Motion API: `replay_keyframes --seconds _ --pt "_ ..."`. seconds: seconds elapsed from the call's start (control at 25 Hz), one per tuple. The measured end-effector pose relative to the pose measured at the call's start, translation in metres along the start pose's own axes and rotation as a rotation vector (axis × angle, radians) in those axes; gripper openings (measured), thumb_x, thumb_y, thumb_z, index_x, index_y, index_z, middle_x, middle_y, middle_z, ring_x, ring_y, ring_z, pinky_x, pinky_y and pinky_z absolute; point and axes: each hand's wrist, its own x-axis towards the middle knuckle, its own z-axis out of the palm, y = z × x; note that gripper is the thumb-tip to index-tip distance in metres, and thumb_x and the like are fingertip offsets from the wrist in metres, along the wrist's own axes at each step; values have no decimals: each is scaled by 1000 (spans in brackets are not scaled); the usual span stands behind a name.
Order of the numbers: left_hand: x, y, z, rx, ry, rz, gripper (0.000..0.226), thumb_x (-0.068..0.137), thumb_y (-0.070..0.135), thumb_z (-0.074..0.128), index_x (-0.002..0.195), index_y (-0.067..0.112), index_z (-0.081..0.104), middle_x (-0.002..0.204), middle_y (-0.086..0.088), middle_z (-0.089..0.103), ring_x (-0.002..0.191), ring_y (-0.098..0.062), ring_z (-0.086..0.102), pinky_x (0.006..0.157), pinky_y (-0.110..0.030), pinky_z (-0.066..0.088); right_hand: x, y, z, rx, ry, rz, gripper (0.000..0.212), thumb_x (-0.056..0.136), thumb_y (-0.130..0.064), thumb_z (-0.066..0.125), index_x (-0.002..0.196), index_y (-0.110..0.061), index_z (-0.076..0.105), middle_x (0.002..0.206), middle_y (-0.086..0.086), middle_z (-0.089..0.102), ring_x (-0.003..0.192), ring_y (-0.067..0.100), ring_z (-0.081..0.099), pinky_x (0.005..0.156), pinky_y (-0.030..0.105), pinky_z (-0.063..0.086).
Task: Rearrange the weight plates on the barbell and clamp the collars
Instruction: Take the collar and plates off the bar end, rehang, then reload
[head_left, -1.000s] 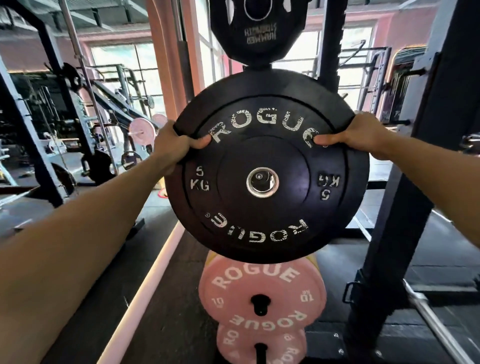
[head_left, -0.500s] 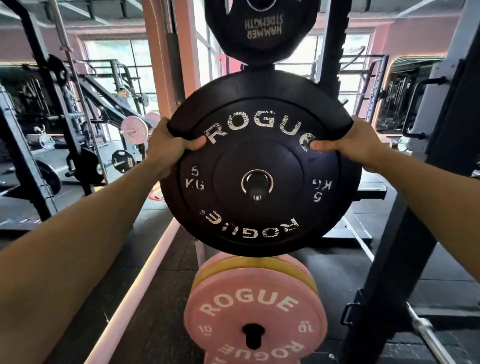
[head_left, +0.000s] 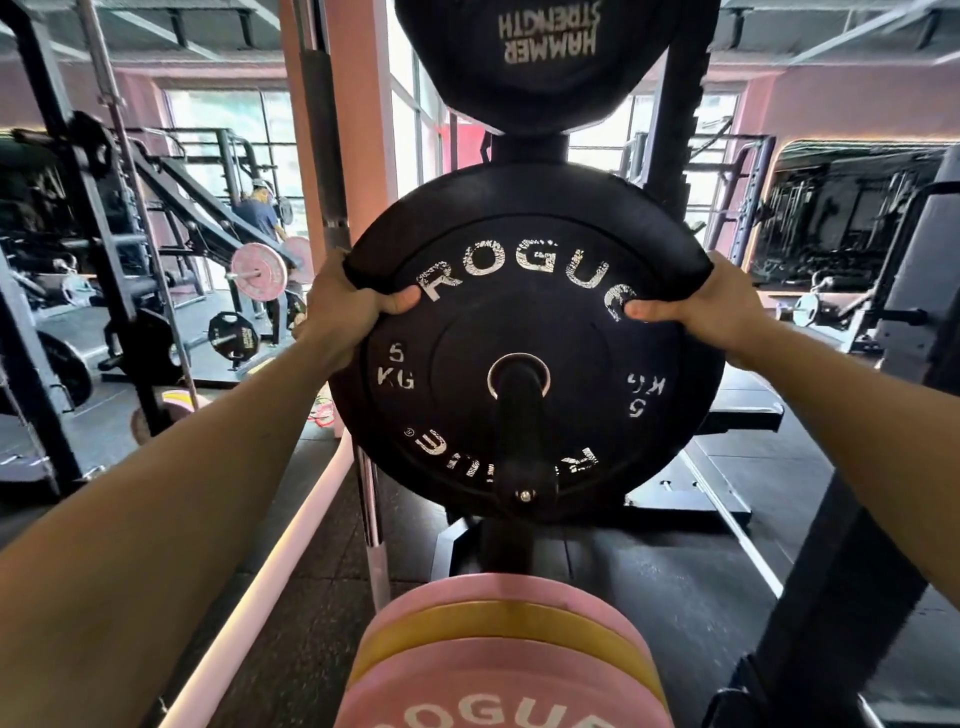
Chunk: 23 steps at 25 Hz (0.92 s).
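Head view, the only one. Black 5 kg plate (head_left: 524, 353) upright, face toward the camera, gripped at its upper rim on both sides. Left hand (head_left: 345, 306) clenched round the upper-left edge, thumb flat across the front face, other fingers hidden behind the rim. Right hand (head_left: 701, 306) likewise clamped on the upper-right edge, thumb on the face. Plate hanging below and between the two thumbs, both hands about equally near. Centre hole threaded over a black storage peg (head_left: 522, 431), whose long axis runs straight out toward the camera, square to the plate face; peg tip with its bolt protruding well in front of the plate. Probably seated on the rack, so any coming move along that peg axis only: toward the body to free it, away to seat it. Below the fingers, pink and yellow plates (head_left: 498, 654) on a lower peg; above, a black Hammer Strength plate (head_left: 550, 57).
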Motion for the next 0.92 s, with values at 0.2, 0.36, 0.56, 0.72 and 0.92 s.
replay_keyframes --seconds 0.2,0.36,0.56,0.72,0.92 --pt "15 -9 7 -11 9 -14 57 55 17 95 98 27 58 97 14 70 87 -1 65 62 -14 52 15 3 2 -69 -18 -46 65 34 -59 91 92 -38 71 89 -21 73 84 -6 66 76 20 52" --pt "8 -11 2 22 -13 12 64 56 24 95 107 22 56 105 8 69 96 -7 66 76 -22 54 13 7 2 -46 21 -69 77 35 -57 91 103 -25 71 95 -11 74 91 6 69 85 28 55" --pt "-4 -11 -2 341 9 73 81 66 32 89 132 16 44 129 -7 58 123 -30 52 106 -46 41 5 14 9 -137 57 43 98 52 -50 91 130 -12 45 129 8 58 121 27 54 103 50 43" --pt "-48 -41 -12 492 -17 118 104 75 25 83 156 16 18 147 -21 39 135 -39 39 113 -49 32 -41 33 5 -122 32 45 101 69 -20 88 148 -9 26 140 17 45 129 32 45 109 48 37" --pt "-147 -111 -16 669 -274 -56 79 68 52 80 136 39 42 145 -10 35 129 -38 44 110 -57 31 -154 81 9 -273 -136 237 74 80 -31 79 142 -14 43 135 17 54 114 28 58 96 36 46"
